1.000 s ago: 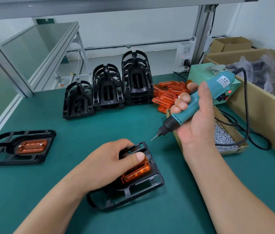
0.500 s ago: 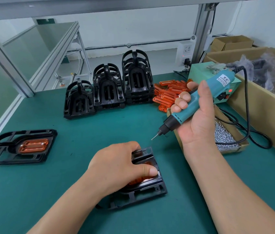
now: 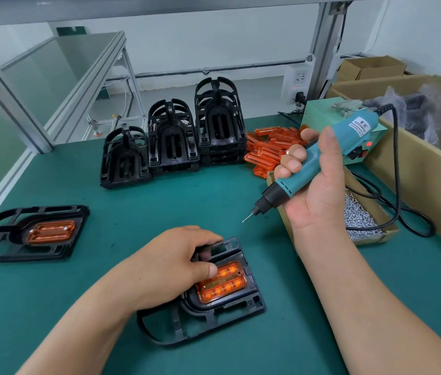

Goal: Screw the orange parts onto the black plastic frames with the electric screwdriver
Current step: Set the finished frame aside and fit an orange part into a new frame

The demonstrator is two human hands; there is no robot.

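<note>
My right hand (image 3: 319,196) is closed fully round the body of the screwdriver (image 3: 319,158), with the thumb laid up its side. The tool is held off the table (image 3: 159,201), tilted, with its bit (image 3: 247,219) aimed down and to the left, well apart from the work. I cannot tell whether a screw sits on the bit.

My left hand (image 3: 170,266) holds the frame (image 3: 214,318) flat on the table. The fingers hook over its far edge and the thumb presses the left end of the orange part (image 3: 223,282), which lies in the frame's recess.

Likely faults from this position:

1. Thumb strike. The thumb covers one end of the orange part. A bit brought down at a slant may skid off the screw head onto the thumb or scar the orange plastic.
2. Frame rotation. The frame is gripped at one end only, so driving torque may swing the free end.
3. Part shift. If thumb pressure is released early, the orange part may lift out of its seat and the holes will no longer line up.
4. Cord drag. The cord (image 3: 396,171) loops round the box of screws (image 3: 362,215) beside my right wrist and may tug the tool off line.
</note>
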